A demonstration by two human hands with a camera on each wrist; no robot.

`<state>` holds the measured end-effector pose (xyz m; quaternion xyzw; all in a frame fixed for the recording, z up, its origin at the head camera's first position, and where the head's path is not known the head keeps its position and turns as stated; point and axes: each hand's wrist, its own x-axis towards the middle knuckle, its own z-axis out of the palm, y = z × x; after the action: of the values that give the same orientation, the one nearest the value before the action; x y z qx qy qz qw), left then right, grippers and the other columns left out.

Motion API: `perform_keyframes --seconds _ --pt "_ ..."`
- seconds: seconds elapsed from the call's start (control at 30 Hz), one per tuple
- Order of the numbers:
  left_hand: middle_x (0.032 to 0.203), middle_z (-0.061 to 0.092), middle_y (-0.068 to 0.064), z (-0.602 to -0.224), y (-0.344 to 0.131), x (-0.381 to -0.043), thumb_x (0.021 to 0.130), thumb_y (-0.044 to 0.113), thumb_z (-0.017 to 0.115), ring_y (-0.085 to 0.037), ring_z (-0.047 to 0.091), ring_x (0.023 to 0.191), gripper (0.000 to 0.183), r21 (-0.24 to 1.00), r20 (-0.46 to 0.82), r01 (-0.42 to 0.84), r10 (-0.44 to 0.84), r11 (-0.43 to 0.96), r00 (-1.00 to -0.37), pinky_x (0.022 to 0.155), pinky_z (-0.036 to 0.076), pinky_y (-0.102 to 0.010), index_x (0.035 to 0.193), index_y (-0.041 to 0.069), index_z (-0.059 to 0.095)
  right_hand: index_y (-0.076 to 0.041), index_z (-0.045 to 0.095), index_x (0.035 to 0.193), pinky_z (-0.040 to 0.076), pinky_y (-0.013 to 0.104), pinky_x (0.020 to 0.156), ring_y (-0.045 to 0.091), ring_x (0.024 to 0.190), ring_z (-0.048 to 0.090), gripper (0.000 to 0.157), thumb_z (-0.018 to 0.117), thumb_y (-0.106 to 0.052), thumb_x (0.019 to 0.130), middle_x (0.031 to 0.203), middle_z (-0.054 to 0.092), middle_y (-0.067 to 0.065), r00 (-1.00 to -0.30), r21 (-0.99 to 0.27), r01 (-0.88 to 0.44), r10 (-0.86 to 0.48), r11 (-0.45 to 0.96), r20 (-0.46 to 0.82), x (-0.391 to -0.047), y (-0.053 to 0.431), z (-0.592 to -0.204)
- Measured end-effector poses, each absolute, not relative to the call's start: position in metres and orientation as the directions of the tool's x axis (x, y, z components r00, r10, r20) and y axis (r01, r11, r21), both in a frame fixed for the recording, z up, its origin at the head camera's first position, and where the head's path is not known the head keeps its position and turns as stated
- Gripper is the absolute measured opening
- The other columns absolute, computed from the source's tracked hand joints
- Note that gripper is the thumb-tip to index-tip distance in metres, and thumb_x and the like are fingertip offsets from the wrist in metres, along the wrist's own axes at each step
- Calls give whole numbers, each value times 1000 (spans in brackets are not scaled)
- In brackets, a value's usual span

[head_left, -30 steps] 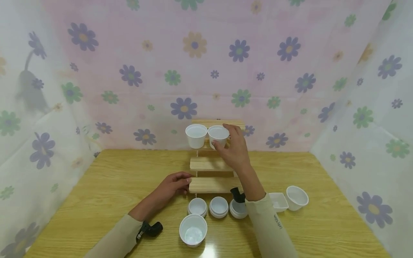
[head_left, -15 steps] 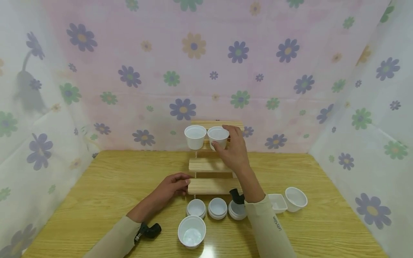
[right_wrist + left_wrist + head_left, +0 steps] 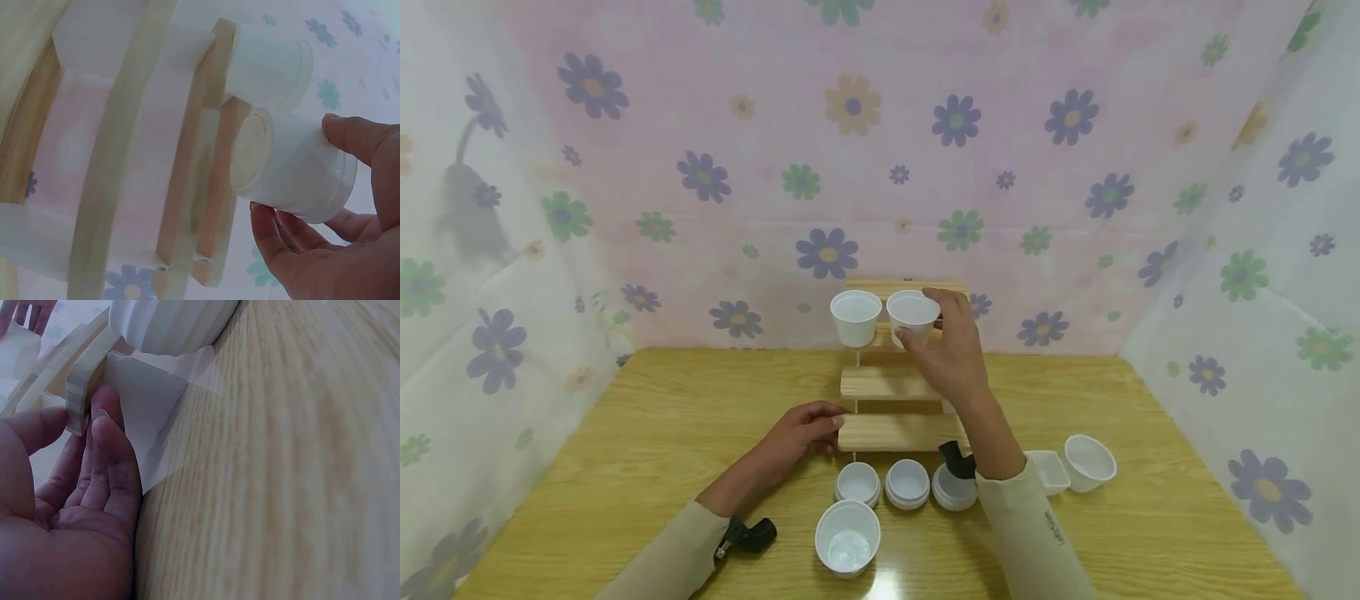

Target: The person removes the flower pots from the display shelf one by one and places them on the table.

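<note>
My right hand (image 3: 951, 346) holds a white plastic cup (image 3: 306, 165) between thumb and fingers at an upper step of the tiered wooden stand (image 3: 895, 433). Its base shows in the right wrist view, near the board's edge; whether it touches the board I cannot tell. Just left of it, a second white cup (image 3: 855, 321) stands on the same step, a narrow gap between them. Lower down, my left hand (image 3: 797, 437) grips the left end of the stand's lowest board (image 3: 81, 394), thumb on one face and fingertips on the other.
In front of the stand, several small white round jars (image 3: 907, 485) are lined up. A larger white cup (image 3: 847, 537) stands nearer on the wood-grain table (image 3: 700, 392). A square white dish (image 3: 1051, 472) and another white cup (image 3: 1090, 462) lie at right, partly past my sleeve.
My right hand has shifted slightly right with the cup, opening a small gap from the left cup. The left hand keeps its grip on the board.
</note>
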<state>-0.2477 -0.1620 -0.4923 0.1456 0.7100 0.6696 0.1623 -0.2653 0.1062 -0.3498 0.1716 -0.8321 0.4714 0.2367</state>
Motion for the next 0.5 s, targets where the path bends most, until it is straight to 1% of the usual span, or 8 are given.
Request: perform_keyframes --seconds 0.13,0.23,0.33,0.5 --pt "100 67 -5 -493 -163 -247 110 25 61 -16 64 91 41 998 -39 -14 425 63 -904 81 57 -29 137 -6 60 -2 55 146 52 55 105 34 123 56 62 84 -15 93 145 51 18 -830 -707 -509 -63 490 554 -259 106 -348" --pt "100 66 -5 -494 -164 -246 110 26 61 -17 64 91 43 998 -33 -6 430 64 -902 80 57 -29 138 -8 59 -3 55 145 52 54 104 35 123 57 61 84 -15 93 144 51 18 -827 -708 -517 -68 482 558 -256 105 -348" --pt "99 65 -6 -494 -164 -246 110 26 61 -18 64 91 43 998 -42 -14 423 67 -905 80 57 -29 138 -7 59 -2 55 146 53 53 104 38 125 57 62 85 -14 93 144 51 18 -822 -702 -528 -82 477 563 -254 106 -348" --pt "99 66 -6 -492 -162 -248 110 26 61 -18 64 91 41 998 -44 -18 418 66 -907 80 57 -29 137 -6 61 -2 55 145 54 52 102 35 123 57 62 85 -14 92 144 51 18 -810 -681 -545 -99 489 578 -248 109 -345"
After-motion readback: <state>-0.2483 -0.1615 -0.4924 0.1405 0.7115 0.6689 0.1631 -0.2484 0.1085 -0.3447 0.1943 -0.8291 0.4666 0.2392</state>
